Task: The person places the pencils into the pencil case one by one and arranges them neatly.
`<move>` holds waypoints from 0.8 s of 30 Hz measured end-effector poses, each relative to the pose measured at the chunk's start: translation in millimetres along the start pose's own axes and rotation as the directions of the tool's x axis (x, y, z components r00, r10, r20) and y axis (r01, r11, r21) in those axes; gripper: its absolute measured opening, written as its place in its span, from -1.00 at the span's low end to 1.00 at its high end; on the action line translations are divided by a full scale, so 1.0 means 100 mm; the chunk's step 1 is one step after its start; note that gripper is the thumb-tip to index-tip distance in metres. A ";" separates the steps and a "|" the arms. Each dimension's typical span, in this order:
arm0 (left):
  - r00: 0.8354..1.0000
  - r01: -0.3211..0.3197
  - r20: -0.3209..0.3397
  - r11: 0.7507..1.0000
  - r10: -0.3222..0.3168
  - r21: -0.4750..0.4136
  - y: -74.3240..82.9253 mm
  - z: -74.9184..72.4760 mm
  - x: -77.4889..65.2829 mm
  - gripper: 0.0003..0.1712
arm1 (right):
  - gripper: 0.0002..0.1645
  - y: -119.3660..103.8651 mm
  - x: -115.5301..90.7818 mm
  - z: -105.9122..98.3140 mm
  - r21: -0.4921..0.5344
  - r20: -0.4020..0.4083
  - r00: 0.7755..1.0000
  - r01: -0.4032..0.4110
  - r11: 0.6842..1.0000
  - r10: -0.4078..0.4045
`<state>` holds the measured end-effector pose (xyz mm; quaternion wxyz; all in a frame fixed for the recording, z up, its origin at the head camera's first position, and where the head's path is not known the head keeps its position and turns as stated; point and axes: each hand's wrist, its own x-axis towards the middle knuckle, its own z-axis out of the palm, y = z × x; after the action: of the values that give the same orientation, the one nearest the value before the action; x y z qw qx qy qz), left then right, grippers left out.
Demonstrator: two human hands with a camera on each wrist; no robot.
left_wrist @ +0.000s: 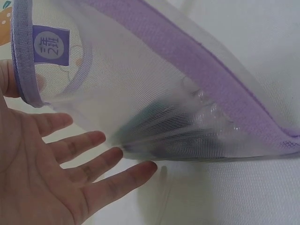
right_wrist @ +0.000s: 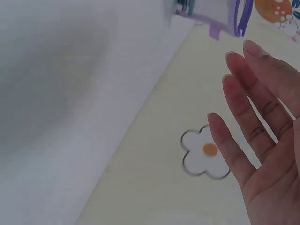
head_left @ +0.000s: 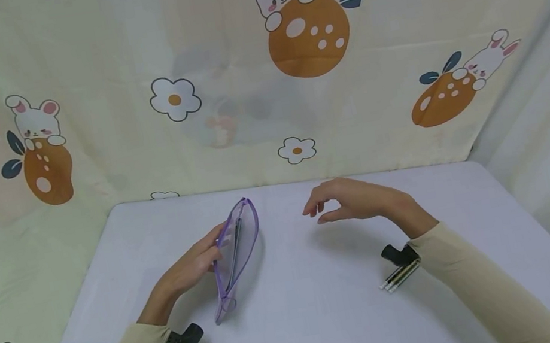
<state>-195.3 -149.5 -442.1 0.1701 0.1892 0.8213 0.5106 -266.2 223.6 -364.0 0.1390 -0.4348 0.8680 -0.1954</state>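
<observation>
Left hand point(head_left: 190, 269) is holding a purple-trimmed mesh pouch point(head_left: 247, 243) by its side, and in the left wrist view my thumb is partly behind the trim, so the exact grip is hard to make out. Right hand point(head_left: 350, 198) has nothing in it, fingers loosely bent with a gap to the thumb, off to the right of the pouch.

Closest to me, just below my right wrist, a few slim dark-and-white sticks point(head_left: 398, 278) poke out; the black wrist camera point(head_left: 399, 254) covers their other ends, so can't tell exactly how many.

Pouch is up off the table point(head_left: 311, 323) between my hands, long axis running from low by my left wrist to up and right past my left fingertips. Mouth gapes upward. Inside there's something slim and dark point(head_left: 236, 251) lying lengthwise; through the mesh it's just a blur. Right wrist view cuts the pouch off at the top.

Beyond both hands hangs a bunny-print curtain point(head_left: 246, 164).
</observation>
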 end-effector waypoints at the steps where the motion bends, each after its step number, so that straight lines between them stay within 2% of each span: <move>1: 1.000 0.000 0.000 1.000 0.000 -0.003 0.00 0.00 0.00 -0.17 | -0.63 0.03 -0.06 0.00 0.013 -0.002 1.000 -0.009 1.000 0.010; 11: 1.000 0.018 -0.004 1.000 -0.018 0.000 -0.01 0.00 -0.01 -0.19 | -0.59 0.34 -0.58 0.08 0.076 -0.007 0.986 -0.164 0.984 0.165; 17: 1.000 0.021 0.001 1.000 -0.021 -0.008 0.00 0.01 -0.01 -0.20 | -0.59 0.55 -0.88 0.17 0.131 -0.011 0.981 -0.193 0.972 0.196; 24: 1.000 0.023 0.001 1.000 -0.023 -0.004 0.01 0.01 0.00 -0.19 | -0.62 0.78 -1.19 0.26 0.140 -0.016 0.974 -0.223 0.965 0.227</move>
<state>-194.3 -148.4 -441.3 0.1767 0.1800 0.8224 0.5100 -240.6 356.7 -414.2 0.1759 -0.3197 0.8983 -0.2448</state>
